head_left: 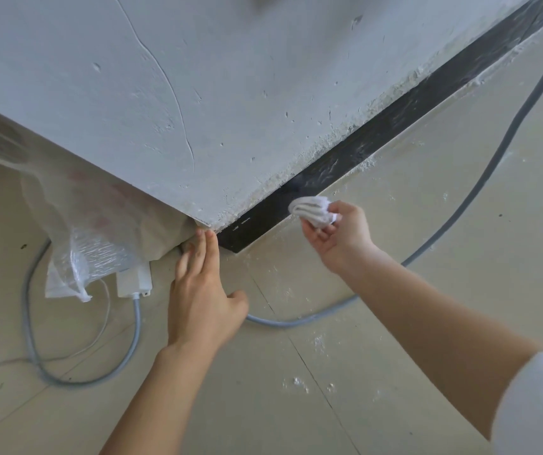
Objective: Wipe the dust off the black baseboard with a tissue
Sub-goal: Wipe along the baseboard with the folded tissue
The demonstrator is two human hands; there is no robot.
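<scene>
Nearest, the open, empty left hand braces the wall corner; at two o'clock, the right hand pinches a tissue beside the baseboard.

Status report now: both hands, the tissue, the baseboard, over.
Right hand grips wadded tissue at the black baseboard. Left hand flat, fingertips at the wall corner. Dust streaks further along the baseboard. Nothing blocking; grey cable lies clear on the floor.

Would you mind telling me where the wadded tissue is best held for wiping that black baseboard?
Grip the tissue by its rear half, from the floor side, as the right hand does now. Its rounded front bulge points at the baseboard, so fingers behind it should leave that face free to rub the dusty strip.
</scene>
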